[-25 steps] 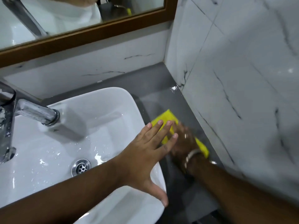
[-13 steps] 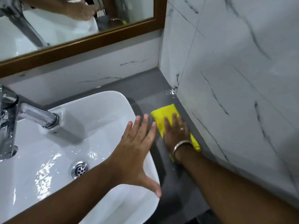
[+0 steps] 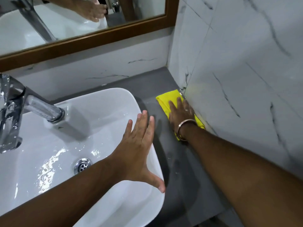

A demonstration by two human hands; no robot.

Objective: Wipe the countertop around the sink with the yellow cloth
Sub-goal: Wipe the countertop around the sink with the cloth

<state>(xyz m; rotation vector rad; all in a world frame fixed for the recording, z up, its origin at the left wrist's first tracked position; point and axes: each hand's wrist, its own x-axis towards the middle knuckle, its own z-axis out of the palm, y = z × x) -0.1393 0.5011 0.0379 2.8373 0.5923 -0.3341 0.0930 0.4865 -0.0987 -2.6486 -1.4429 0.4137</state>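
Left hand (image 3: pixel 137 149) flat, fingers (image 3: pixel 142 122) spread; right hand (image 3: pixel 181 114) palm-down, fingers extended forward.

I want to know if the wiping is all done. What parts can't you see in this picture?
All in the head view:
- Countertop left of the sink: cut off by the left edge.
- Counter beneath the yellow cloth: hidden by the cloth and the right hand.
- Near sink rim: hidden by the left hand and forearm.
- Faucet base: cut off by the left edge.
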